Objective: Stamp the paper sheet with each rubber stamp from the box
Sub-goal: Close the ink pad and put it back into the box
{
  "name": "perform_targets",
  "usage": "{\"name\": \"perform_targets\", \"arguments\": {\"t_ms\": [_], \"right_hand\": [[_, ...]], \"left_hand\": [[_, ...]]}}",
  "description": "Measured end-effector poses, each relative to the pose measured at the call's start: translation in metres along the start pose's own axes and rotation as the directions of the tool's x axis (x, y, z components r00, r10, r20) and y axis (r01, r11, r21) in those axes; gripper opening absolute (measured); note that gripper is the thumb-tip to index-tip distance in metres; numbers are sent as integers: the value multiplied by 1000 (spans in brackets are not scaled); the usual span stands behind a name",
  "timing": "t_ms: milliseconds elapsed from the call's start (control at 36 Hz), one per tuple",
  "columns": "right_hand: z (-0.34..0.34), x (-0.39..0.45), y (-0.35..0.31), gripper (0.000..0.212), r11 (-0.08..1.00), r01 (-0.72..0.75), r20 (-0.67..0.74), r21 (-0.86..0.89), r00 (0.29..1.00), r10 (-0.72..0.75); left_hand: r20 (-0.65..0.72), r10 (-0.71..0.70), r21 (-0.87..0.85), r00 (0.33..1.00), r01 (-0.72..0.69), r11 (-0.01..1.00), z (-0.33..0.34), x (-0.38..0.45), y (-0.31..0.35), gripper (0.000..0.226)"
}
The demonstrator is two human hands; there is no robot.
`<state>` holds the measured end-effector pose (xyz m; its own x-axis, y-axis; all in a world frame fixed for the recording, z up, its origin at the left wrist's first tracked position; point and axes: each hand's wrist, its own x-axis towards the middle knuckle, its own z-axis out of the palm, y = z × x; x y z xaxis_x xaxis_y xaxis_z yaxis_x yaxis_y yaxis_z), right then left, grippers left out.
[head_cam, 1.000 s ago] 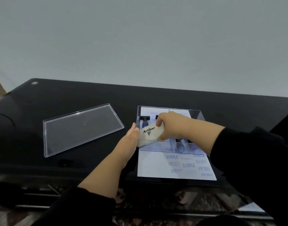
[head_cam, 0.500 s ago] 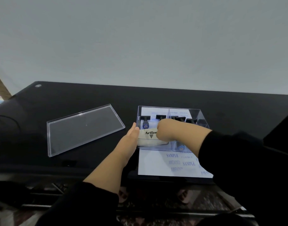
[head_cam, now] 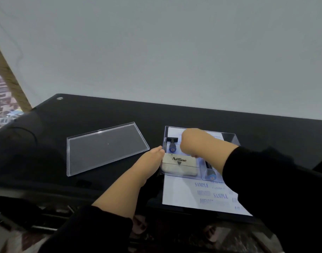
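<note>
A clear plastic box [head_cam: 231, 138] stands on the far half of a white paper sheet [head_cam: 182, 195] that bears blue SAMPLE and AMENDED prints. Inside the box lie a white Artline ink pad [head_cam: 179, 165], a black-handled stamp [head_cam: 172, 143] at the back left and another stamp [head_cam: 210, 173] to the right of the pad. My left hand [head_cam: 151, 161] rests with straight fingers against the box's left wall. My right hand [head_cam: 198, 143] hovers inside the box behind the pad, fingers curled downward. Whatever lies under it is hidden.
The box's clear lid [head_cam: 105, 147] lies flat on the black glass table [head_cam: 101, 114], to the left of the box. The table's near edge runs just below the paper. A pale wall stands behind the table.
My right hand set the ink pad down into the box, let go of it and moved back over the stamps. My left hand stayed against the box wall.
</note>
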<state>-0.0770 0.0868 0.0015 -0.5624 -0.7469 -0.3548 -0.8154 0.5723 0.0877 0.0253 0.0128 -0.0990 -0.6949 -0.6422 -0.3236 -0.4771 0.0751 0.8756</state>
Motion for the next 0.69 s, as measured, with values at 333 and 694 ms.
{"name": "perform_targets", "arguments": {"t_ms": [333,694], "right_hand": [[-1,38,-50,18,915,303,-318,266,924,-214],[12,92,-105,33,943,214,-39,255,977,-212]], "left_hand": [[-512,-49,102,857,118,988,-82,-17,-14,36],[-737,-169,181,654,433,883,-141,-36,-59,47]]}}
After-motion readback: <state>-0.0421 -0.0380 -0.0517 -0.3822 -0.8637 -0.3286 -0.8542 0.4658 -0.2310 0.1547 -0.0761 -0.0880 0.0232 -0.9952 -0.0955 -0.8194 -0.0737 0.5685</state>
